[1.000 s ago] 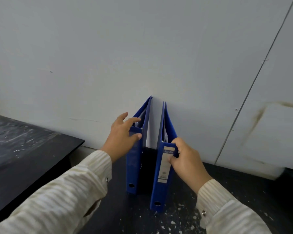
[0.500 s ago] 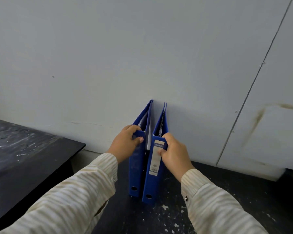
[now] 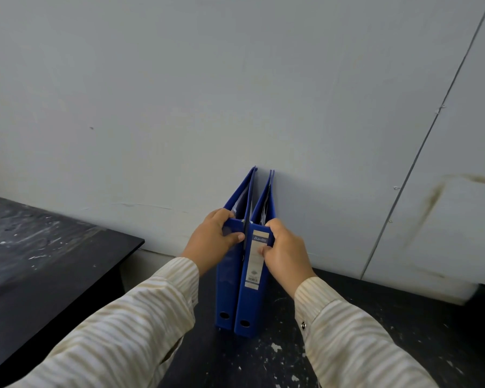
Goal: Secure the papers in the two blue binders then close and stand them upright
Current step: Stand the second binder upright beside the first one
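Two blue binders stand upright side by side on a dark speckled surface, their far edges against the pale wall. The left binder (image 3: 225, 287) has a plain spine. The right binder (image 3: 249, 303) carries a white spine label. Their spines touch, and white paper edges show between the covers at the top. My left hand (image 3: 212, 240) grips the top of the left binder's spine. My right hand (image 3: 284, 252) grips the top of the right binder's spine, thumb on the label.
A black table (image 3: 53, 261) with pale scuffs stands lower left, with a gap between it and the binders. The dark surface (image 3: 403, 317) runs right along the wall (image 3: 235, 93). A thin seam (image 3: 420, 147) crosses the wall diagonally on the right.
The two binders stood apart a second ago. My right hand has slid the labelled one left until the spines touch, and my left hand has closed on the other spine.
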Demonstrator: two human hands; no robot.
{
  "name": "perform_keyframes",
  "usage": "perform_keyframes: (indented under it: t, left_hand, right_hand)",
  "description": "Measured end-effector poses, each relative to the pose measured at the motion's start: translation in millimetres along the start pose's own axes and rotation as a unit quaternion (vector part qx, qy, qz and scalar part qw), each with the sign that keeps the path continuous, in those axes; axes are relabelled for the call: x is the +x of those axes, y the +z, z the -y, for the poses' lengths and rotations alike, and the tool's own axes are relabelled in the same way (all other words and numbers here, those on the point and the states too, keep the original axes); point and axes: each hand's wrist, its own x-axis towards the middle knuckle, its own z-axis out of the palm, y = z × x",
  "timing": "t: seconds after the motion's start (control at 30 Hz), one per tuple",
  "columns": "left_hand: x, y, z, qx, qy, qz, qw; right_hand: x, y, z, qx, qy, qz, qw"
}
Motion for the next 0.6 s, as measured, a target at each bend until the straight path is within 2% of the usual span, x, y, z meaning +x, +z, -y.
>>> perform_keyframes:
  t: [0.6]
  left_hand:
    - [1.9, 3.4, 2.0, 0.000, -0.008, -0.011, 1.000]
  right_hand:
    - [4.6, 1.3, 1.7, -0.009, -0.009, -0.002, 1.000]
